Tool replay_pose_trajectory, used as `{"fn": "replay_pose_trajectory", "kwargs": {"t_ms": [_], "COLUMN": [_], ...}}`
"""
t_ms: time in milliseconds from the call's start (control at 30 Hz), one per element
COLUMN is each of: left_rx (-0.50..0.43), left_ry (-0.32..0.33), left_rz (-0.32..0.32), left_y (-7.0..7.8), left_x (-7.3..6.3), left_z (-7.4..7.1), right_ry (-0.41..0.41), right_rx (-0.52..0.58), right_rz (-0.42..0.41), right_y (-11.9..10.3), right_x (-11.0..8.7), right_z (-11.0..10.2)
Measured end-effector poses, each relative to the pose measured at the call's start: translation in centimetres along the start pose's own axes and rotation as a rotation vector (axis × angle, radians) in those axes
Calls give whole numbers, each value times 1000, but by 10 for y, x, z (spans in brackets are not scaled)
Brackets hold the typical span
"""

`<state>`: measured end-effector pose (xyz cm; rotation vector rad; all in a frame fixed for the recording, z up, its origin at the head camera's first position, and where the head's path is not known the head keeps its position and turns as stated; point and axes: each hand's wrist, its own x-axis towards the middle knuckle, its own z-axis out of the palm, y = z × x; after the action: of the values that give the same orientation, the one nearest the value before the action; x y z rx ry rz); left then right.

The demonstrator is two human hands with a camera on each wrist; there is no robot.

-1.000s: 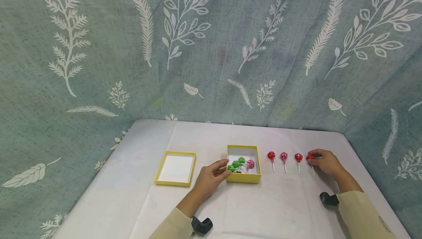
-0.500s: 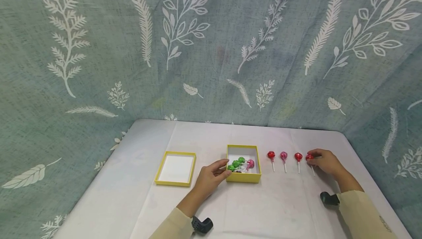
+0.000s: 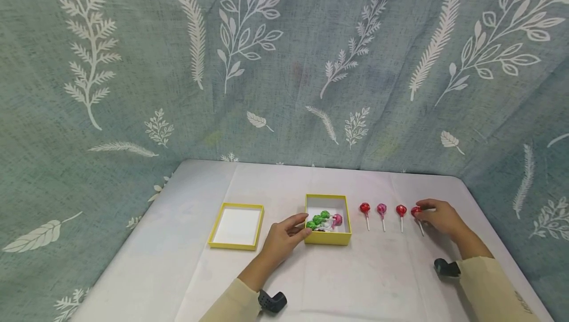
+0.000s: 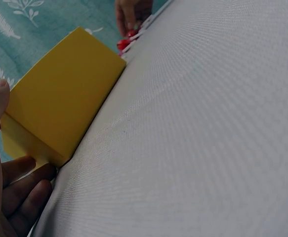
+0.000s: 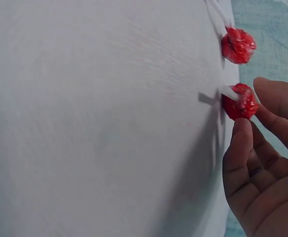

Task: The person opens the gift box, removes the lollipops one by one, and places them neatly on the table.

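Note:
My left hand [image 3: 284, 243] rests at the near left corner of an open yellow box [image 3: 328, 239], thumb and fingers against its rim and side wall. Inside the box lie several green lollipops [image 3: 318, 220] and a pink lollipop [image 3: 338, 220]. Over on the right, my right hand [image 3: 440, 218] pinches the wrapped head of a red lollipop [image 5: 245, 101] between thumb and fingers. Its white stick points toward me, and the head sits close over the table. Left of it, in a row, are a red lollipop [image 3: 401, 210], a pink lollipop [image 3: 382, 209] and another red lollipop [image 3: 365, 208].
A shallow yellow-edged lid [image 3: 236, 248] with a white inside lies left of the box. White cloth covers the table [image 3: 346, 282]. A blue-green leaf-patterned curtain [image 3: 284, 65] hangs behind and at both sides. Dark devices sit at both wrists.

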<state>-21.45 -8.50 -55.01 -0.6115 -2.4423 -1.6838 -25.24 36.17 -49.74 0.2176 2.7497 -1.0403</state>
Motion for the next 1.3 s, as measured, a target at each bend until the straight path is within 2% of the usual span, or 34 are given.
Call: {"fn": "replay_pose_trajectory", "kwargs": {"t_ms": [100, 333, 600, 867, 1300], "left_rx": [-1, 22, 33, 25, 7], "left_ry": [-5, 1, 1, -1, -4], "left_rz": [-6, 22, -9, -23, -17], "left_y": [0, -2, 0, 1, -1], "left_x": [0, 1, 1, 0, 0], "left_z": [0, 0, 0, 0, 0], "right_ry": [-5, 11, -16, -52, -76], "right_rx": [-15, -59, -41, 39, 10], "right_rz": [-13, -113, -121, -157, -251], "right_y": [-2, -10, -32, -58, -91], "right_x": [-5, -12, -16, -19, -14], "right_z": [-5, -15, -17, -6, 18]}}
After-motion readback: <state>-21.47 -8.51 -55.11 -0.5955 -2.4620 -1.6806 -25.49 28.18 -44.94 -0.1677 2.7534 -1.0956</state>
